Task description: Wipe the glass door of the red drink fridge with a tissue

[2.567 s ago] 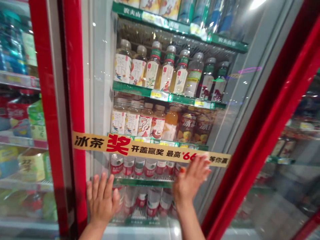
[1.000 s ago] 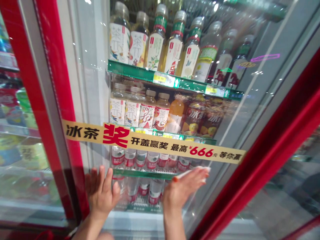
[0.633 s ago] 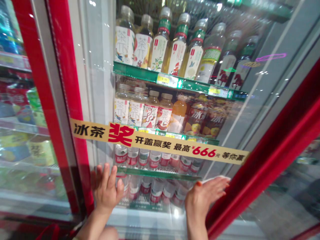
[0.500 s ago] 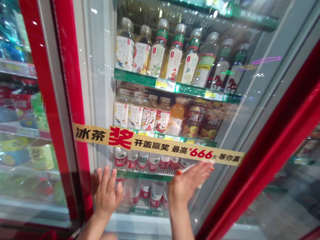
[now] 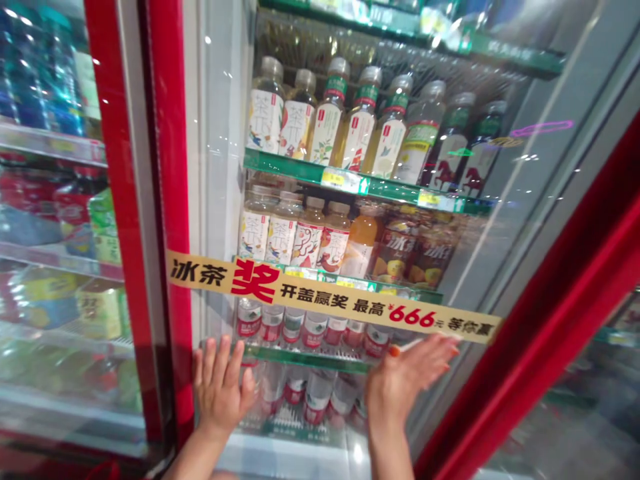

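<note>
Okay, long yellow lettered strip [image 5: 327, 299] slants crosswise just above my nearer right hand [image 5: 403, 379]: fingers straight, thin white sheet [image 5: 411, 345] behind, hold unclear. Left hand [image 5: 221, 388] spread, nothing visibly held.

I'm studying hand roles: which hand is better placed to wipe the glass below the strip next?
Probably the right hand: something white shows at its palm, and it lies nearer the strip; nothing white shows by the left hand.
</note>
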`<state>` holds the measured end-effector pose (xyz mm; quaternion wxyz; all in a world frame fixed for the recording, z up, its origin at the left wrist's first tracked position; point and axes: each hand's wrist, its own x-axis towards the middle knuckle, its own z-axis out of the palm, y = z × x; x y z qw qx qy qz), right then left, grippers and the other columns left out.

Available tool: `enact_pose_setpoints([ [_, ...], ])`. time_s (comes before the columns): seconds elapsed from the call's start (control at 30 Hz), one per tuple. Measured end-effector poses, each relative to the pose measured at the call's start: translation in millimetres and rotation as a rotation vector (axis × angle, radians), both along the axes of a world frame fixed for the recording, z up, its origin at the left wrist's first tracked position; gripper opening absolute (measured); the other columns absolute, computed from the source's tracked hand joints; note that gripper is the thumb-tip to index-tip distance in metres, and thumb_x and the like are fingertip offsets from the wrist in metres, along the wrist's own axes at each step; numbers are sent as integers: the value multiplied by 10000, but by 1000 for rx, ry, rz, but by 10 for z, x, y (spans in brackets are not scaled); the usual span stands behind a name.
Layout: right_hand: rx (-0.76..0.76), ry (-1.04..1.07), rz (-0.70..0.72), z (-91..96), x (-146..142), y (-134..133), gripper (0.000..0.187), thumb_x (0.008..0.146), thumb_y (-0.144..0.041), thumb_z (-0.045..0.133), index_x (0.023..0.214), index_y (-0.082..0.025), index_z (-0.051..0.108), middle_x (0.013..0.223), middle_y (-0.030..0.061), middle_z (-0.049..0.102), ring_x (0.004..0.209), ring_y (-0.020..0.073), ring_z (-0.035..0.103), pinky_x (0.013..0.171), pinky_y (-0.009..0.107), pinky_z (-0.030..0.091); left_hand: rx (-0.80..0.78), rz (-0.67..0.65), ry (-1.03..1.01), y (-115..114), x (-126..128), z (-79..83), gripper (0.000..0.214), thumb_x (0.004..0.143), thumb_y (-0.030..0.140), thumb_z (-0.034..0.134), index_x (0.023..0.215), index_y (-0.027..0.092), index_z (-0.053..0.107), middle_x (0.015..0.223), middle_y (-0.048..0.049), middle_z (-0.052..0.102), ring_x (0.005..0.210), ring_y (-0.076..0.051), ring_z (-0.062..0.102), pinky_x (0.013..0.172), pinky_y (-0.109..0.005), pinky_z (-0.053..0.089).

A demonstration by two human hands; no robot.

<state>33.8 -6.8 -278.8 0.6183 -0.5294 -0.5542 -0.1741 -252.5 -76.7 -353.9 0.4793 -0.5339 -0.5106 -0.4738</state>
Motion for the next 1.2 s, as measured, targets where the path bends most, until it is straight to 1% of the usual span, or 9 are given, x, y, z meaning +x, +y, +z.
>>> enact_pose_setpoints([
  [0.1,134,-430,150,-209,-728,-238,852,1119,-651,345,1799,-178,147,1855,145,270,1763,346,74,1385,664,255,-6,-9,14,-10,-7,26,882,949,141,625,1759,198,282,1863,-90,221,1758,-284,171,1463,-496,134],
  [0.2,237,-711,210,-502,-743,-316,789,1095,-651,424,1775,-269,304,1776,3,464,1749,229,178,1400,452,299,-1,-5,14,-10,-9,23,888,944,144,627,1759,194,280,1861,-97,220,1759,-285,170,1462,-508,135],
  [0.4,95,-142,-47,12,402,79,768,1144,-411,301,1799,-199,-38,1880,176,-41,1756,358,-32,1366,797,149,-14,45,-19,1,21,-34,870,948,168,615,1757,224,297,1855,-79,238,1756,-273,185,1466,-523,139],
  [0.5,102,-134,-6,232,-28,37,763,1148,-467,272,1800,-212,-31,1884,167,-30,1756,390,-19,1359,807,138,-23,60,-20,-6,18,-40,868,952,172,611,1758,217,290,1858,-70,236,1757,-274,180,1468,-517,135],
  [0.67,279,-737,292,-276,-907,-307,765,1103,-622,458,1776,-303,282,1770,15,460,1764,258,100,1434,543,106,-31,79,-8,-25,-2,-51,860,964,182,592,1763,221,276,1858,-75,227,1757,-277,183,1465,-538,148],
  [0.77,243,-627,193,-393,-494,-236,754,1128,-539,421,1792,-250,211,1822,78,354,1766,287,85,1426,603,89,-41,91,-21,-12,2,-89,874,950,188,606,1761,254,287,1843,-73,264,1748,-288,216,1459,-574,176],
  [0.9,51,-92,35,145,24,-31,762,1153,-524,226,1797,-201,-24,1879,201,-16,1752,443,-17,1297,892,106,-35,94,-49,14,19,-133,875,947,193,605,1760,273,291,1838,-72,289,1745,-296,227,1457,-593,186],
  [1.03,147,-271,105,463,-842,-209,777,1152,-545,275,1795,-185,30,1881,174,110,1766,365,18,1352,800,121,-37,91,-43,22,1,-135,845,969,212,593,1759,261,297,1839,-79,302,1748,-287,222,1457,-577,189],
  [1.2,225,-676,404,122,-1785,-529,782,1103,-672,468,1767,-293,301,1771,27,467,1740,254,218,1425,533,113,-28,101,-13,9,-36,-101,867,978,190,591,1772,245,246,1850,-74,269,1766,-227,124,1473,-501,111],
])
